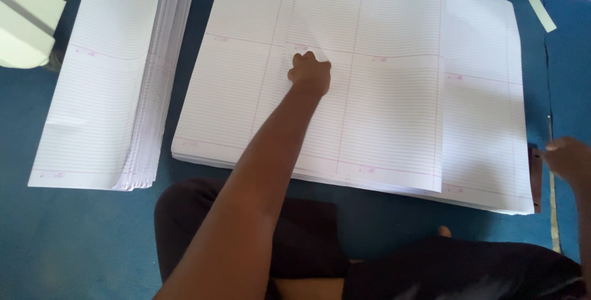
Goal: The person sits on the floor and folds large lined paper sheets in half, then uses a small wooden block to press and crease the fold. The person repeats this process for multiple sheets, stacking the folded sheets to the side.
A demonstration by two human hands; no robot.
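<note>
At the far left a white machine (28, 13) sits on the blue floor (74, 244), and beside it lies a folded stack of ruled sheets (108, 90), its edges fanned along the right side; this pile looks like the finished share of the work. Next, in the middle, a wide flat pile of ruled paper (486, 121) lies open, with its top sheet (369, 90) folded over from the left so that its free edge stops short of the pile's right side. The left hand (309, 73) presses on this sheet near the fold, its fingers curled into a fist, clamped on nothing. The folding seems well under way, with a thick pile left. At the right edge the right hand (569, 158) touches a dark brown flat tool (536, 177); whether its grip is closed I cannot tell.
</note>
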